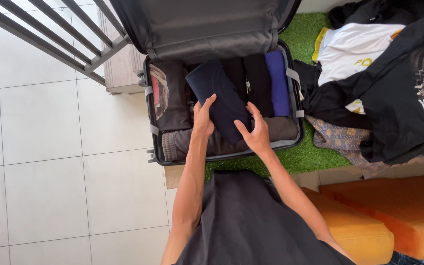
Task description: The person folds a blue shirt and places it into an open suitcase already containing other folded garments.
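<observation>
Left hand: the left hand (pixel 203 119) lay flat with fingers spread on the near-left edge of the folded navy garment (pixel 219 98), pressing rather than gripping
Right hand: the right hand (pixel 255 131) rested open on the same garment's near-right corner, fingers apart, clamped on nothing
Garment: it sat tilted on top of the clothes in the open suitcase (pixel 149 122), directly under both palms
Already packed: beyond the fingertips stood rolled black pieces (pixel 257 83) and a blue roll (pixel 277 81); left of the left hand lay a brown printed shirt (pixel 169 95); grey trousers (pixel 182 142) ran under the wrists
Left to pack: a clothes pile (pixel 384 83) waited well to the right of the right hand, on green turf (pixel 305 157)
Progress: judged roughly half done, the case nearly filled
</observation>
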